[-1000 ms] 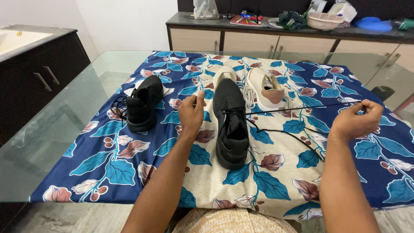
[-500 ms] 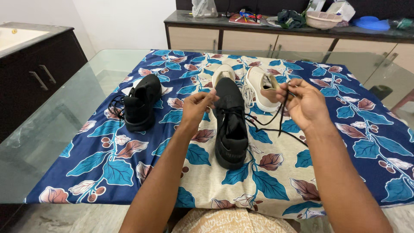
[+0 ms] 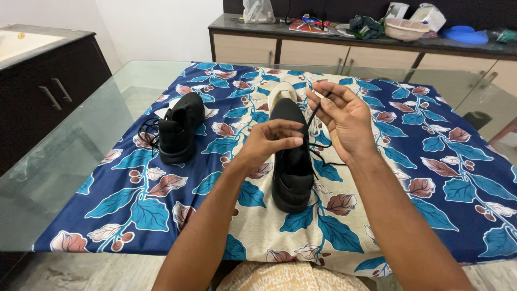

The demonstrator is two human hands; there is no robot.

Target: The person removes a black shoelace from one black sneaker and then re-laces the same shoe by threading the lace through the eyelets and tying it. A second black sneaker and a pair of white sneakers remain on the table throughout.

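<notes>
right hand having moved in from far right, now lifting the black lace pinched in its fingers | left hand now nipping lace, fingers narrow, over the black shoe | second black shoe lying unmoved, well left of the fingers

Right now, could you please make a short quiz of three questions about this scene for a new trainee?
1. True or false: the right hand holds a black lace.
2. Which shoe is under both hands? A) the white shoe B) the middle black shoe C) the left black shoe
3. What covers the glass table under the shoes?

Key:
1. True; the lace is pinched at the fingertips.
2. B; the left hand is over its lacing area.
3. A floral cloth with blue leaves.
</notes>
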